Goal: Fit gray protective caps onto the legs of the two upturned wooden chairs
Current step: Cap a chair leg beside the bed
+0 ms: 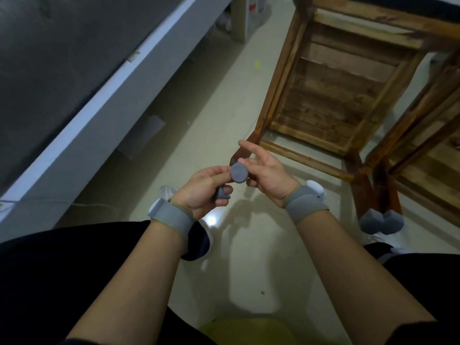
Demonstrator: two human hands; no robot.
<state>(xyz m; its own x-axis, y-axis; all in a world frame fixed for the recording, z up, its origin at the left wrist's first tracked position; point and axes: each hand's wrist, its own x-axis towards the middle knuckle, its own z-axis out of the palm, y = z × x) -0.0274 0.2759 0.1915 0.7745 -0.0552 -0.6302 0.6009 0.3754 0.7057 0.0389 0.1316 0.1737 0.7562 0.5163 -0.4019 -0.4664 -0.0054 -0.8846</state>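
Fingers (pixel 216 172) of left hand (pixel 204 192) pinch gray cap (pixel 239 173); right hand (pixel 268 176) beside it, grip unclear. Likely light, soft; hold rim.

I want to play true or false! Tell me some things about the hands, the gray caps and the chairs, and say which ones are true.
1. The left hand holds a round gray cap. True.
2. Both chairs stand upright on their legs. False: they are upturned, with the undersides of the seats showing.
3. Two chair legs at the right already wear fitted caps. True.
4. The right hand grips a hammer. False: it has no tool. It is at the same round gray cap, with the index finger straight.
5. The floor is red carpet. False: it is pale and shiny.
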